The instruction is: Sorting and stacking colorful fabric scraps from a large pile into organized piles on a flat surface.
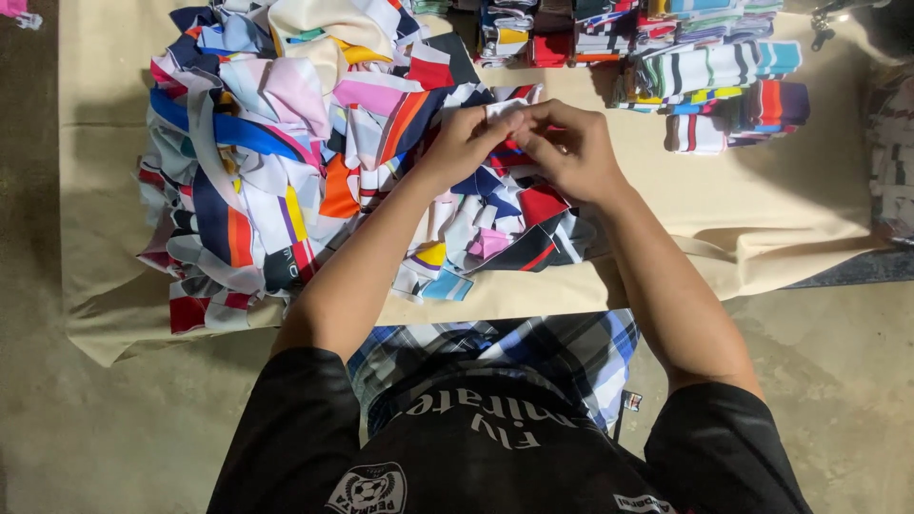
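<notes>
A big loose heap of many-coloured fabric strips lies on a beige cloth spread over the floor. My left hand and my right hand meet above the right edge of the heap. Between their fingertips they pinch a small white piece of fabric. Both forearms reach forward from my lap.
Neat stacks of folded striped fabric pieces stand at the far right of the cloth, with more stacks along the back edge. The bare concrete floor surrounds the cloth. A dark object sits at the right border.
</notes>
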